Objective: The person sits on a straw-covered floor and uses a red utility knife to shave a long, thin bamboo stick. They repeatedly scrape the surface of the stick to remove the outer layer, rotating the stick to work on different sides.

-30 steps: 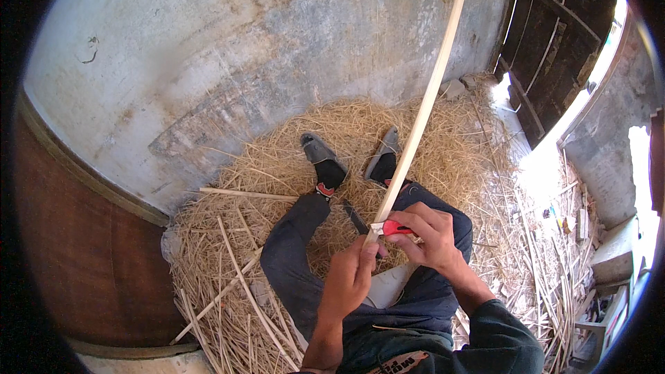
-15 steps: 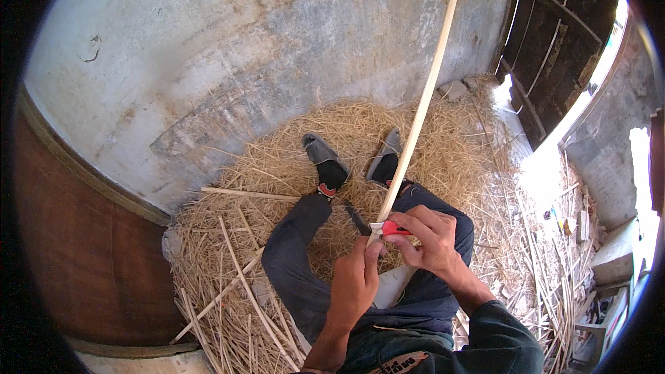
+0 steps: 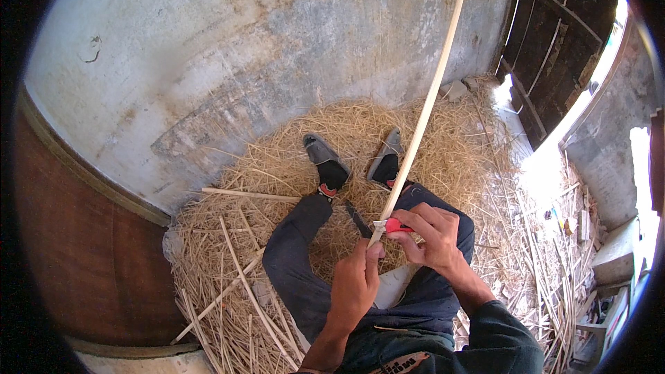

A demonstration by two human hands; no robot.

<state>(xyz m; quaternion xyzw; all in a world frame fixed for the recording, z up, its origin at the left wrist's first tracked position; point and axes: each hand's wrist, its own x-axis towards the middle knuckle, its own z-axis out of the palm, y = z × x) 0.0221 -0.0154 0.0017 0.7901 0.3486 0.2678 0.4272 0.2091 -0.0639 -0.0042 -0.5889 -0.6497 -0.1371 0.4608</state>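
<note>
A long pale bamboo strip (image 3: pixel 428 105) slants from between my knees up past the top edge of the view. Its lower end is pinched in my left hand (image 3: pixel 353 278), thumb and fingers closed round it. My right hand (image 3: pixel 433 237) grips a red utility knife (image 3: pixel 396 226), fingers wrapped over the handle. The knife's short blade lies across the strip, just above my left fingertips. Below the strip, between my legs, a dark flat blade-like piece (image 3: pixel 357 220) points up toward my feet; its lower part is hidden behind my hands.
Straw-like shavings (image 3: pixel 291 125) cover the floor around my feet. Several loose strips (image 3: pixel 239 273) lie to my left, more (image 3: pixel 547 263) to my right. A stained wall (image 3: pixel 277 48) rises ahead. A dark wooden door (image 3: pixel 554 34) is at far right, a brown panel (image 3: pixel 90 242) at left.
The strip's upper end has swung slightly right. My right hand and the knife have shifted a little to the right; my left hand stays nearly in place.
</note>
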